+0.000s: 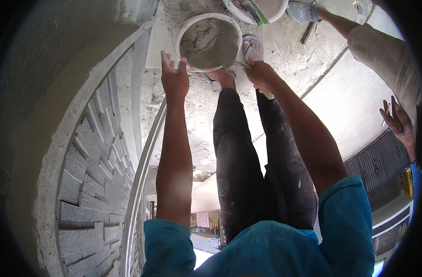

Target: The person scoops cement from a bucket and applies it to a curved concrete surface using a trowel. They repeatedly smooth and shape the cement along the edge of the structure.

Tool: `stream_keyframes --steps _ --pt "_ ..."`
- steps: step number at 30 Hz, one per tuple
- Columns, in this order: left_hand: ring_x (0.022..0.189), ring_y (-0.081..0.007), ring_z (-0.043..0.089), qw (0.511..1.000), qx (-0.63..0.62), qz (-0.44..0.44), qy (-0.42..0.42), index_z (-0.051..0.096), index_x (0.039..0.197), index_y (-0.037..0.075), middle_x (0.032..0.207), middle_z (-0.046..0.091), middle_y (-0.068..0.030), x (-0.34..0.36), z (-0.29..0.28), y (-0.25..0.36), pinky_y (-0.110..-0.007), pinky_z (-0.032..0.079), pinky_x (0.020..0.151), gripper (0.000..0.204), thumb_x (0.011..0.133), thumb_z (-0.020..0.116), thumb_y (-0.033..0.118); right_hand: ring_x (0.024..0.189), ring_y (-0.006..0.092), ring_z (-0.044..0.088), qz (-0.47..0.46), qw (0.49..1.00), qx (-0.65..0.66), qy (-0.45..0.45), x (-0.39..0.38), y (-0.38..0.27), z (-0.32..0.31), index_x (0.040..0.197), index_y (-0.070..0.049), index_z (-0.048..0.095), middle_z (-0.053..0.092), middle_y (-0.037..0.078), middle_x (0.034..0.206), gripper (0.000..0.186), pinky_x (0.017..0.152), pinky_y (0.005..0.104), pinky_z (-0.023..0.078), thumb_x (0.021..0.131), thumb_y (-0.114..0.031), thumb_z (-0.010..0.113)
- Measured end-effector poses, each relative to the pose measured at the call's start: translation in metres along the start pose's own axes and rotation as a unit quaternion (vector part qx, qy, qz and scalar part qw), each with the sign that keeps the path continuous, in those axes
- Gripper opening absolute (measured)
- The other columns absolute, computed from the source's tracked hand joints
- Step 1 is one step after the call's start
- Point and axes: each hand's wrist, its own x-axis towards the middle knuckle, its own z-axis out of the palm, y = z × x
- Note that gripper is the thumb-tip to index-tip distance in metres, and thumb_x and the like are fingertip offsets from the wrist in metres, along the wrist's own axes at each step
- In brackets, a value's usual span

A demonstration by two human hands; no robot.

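Grey mortar fills the bucket at upper centre. Left hand, open and empty, touches its rim; right hand is loosely curled, seemingly empty. A one-sided grip may tip mortar onto the sandalled foot.

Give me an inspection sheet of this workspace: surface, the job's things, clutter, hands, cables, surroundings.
Surface: rough concrete floor, spattered with grey mortar.
Job's things: round bucket, partly filled with wet grey mortar, on the floor in front of the feet.
Clutter: second tub at the top edge with a green-handled tool inside; a dark bar-shaped tool on the floor.
Hands: left hand open, fingers spread, at the bucket's rim; right hand closed, just right of the bucket, contents not visible.
Cables: nothing seen.
Surroundings: grey stone-clad wall on the left; another person's leg and hand on the right.
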Motion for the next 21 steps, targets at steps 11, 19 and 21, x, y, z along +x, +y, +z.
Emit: stream_keyframes --steps 11,19,21 --pt "0.121 -0.0267 0.066 0.999 0.052 0.013 0.005 0.055 0.147 0.006 0.130 0.068 -0.0184 0.079 0.029 -0.064 -0.037 0.051 0.101 0.046 0.102 0.058 0.014 0.098 0.0315 0.075 -0.205 0.896 -0.392 0.037 0.125 -0.059 0.043 0.107 -0.005 0.078 0.077 0.014 0.098 0.027 0.087 0.0449 0.059 0.090 -0.022 0.064" --pt "0.106 -0.0175 0.067 0.999 0.039 -0.021 -0.031 0.057 0.148 0.012 0.125 0.068 -0.0099 0.086 0.031 -0.059 -0.032 0.058 0.083 0.045 0.104 0.056 0.020 0.091 0.0395 0.073 -0.369 0.706 -0.604 0.013 0.160 -0.049 0.015 0.111 -0.003 0.074 0.074 0.024 0.095 0.035 0.084 0.0484 0.059 0.095 -0.030 0.058" --pt "0.108 -0.0181 0.067 0.998 0.059 -0.007 -0.028 0.056 0.148 0.011 0.126 0.067 -0.0109 0.086 0.022 -0.068 -0.032 0.058 0.085 0.046 0.103 0.056 0.022 0.090 0.0402 0.073 -0.307 0.851 -0.425 0.015 0.140 -0.057 -0.013 0.112 -0.004 0.074 0.074 0.024 0.093 0.036 0.084 0.0492 0.059 0.095 -0.032 0.059"
